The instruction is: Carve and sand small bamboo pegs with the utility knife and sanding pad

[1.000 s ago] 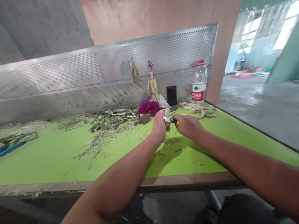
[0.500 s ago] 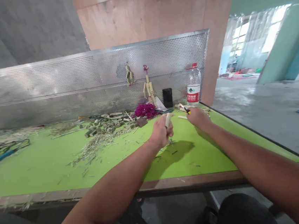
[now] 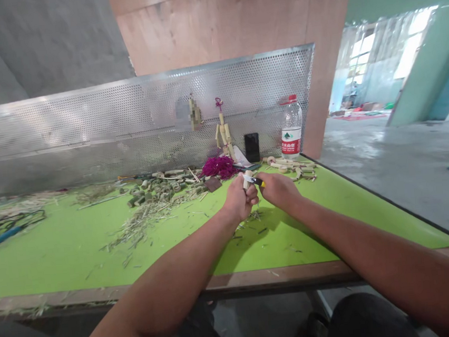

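Note:
My left hand (image 3: 240, 199) is closed around a short pale bamboo piece (image 3: 246, 184), whose upper end sticks out above the fingers. My right hand (image 3: 280, 188) grips a yellow and black utility knife (image 3: 258, 182). Its blade lies against the bamboo piece, near the top end. The two hands are close together above the green tabletop (image 3: 200, 245). Just right of them, several pale carved pieces (image 3: 288, 167) lie on the table. Behind, a jointed bamboo figure (image 3: 223, 131) with a purple cord loop stands against the perforated metal panel.
A purple thread bundle (image 3: 218, 167), a black phone (image 3: 251, 147) and a plastic water bottle (image 3: 290, 127) line the back. To the left lie cut stem pieces (image 3: 147, 191), shavings (image 3: 138, 224) and blue-handled tools (image 3: 1, 240). The perforated metal panel (image 3: 86, 134) bounds the rear.
My right hand has moved left with the utility knife, from beside the carved pieces to my left hand. The blade now meets the bamboo piece. My left hand stays nearly in place.

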Tool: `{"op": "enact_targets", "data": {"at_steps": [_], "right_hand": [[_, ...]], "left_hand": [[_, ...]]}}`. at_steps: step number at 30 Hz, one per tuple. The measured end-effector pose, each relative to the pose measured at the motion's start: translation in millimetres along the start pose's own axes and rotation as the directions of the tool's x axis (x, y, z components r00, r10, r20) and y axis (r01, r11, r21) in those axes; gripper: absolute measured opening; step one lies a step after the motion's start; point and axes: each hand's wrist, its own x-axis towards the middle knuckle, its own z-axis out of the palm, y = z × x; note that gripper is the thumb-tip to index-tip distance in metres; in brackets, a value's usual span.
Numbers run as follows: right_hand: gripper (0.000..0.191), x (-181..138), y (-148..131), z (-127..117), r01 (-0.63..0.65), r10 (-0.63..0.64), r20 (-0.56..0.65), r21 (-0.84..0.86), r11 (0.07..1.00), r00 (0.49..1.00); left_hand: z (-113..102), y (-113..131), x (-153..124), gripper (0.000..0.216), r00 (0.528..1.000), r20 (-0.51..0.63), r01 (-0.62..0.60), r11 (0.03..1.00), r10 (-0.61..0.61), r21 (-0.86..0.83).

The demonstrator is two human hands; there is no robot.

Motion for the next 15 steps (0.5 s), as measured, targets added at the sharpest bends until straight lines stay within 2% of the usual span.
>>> {"op": "enact_targets", "data": {"at_steps": [2, 4, 6, 9, 12, 15], "right_hand": [[0.036, 4, 5, 1, -0.024, 0.024, -0.007, 0.009, 1.0, 1.0], [0.037, 10, 17, 3, -0.112, 0.112, 0.008, 0.035, 0.993, 0.994], [0.037, 19, 35, 4, -0.268, 0.265, 0.049, 0.063, 0.961, 0.963], [0.038, 27, 59, 2, -0.369, 0.367, 0.046, 0.063, 0.927, 0.929], [0.041, 25, 60, 1, -0.337, 0.339, -0.013, 0.08, 0.938, 0.941], [0.039, 17, 38, 2, -0.202, 0.208, -0.049, 0.114, 0.973, 0.977]], "left_hand": [[1, 0, -2, 0.032, 1.0, -0.005, 0.005, 1.0, -0.005, 0.004], [3, 0, -6, 0.03, 1.0, 0.003, -0.001, 1.0, 0.001, 0.025], [5, -1, -10, 0.027, 0.997, 0.079, 0.004, 0.999, -0.008, 0.049], [6, -1, -12, 0.028, 0.983, 0.182, 0.005, 0.999, -0.013, 0.043], [1, -1, -8, 0.034, 0.995, 0.101, 0.01, 1.0, -0.01, 0.0], [-5, 1, -3, 0.04, 0.997, 0.07, 0.02, 1.0, -0.019, -0.014]]}}
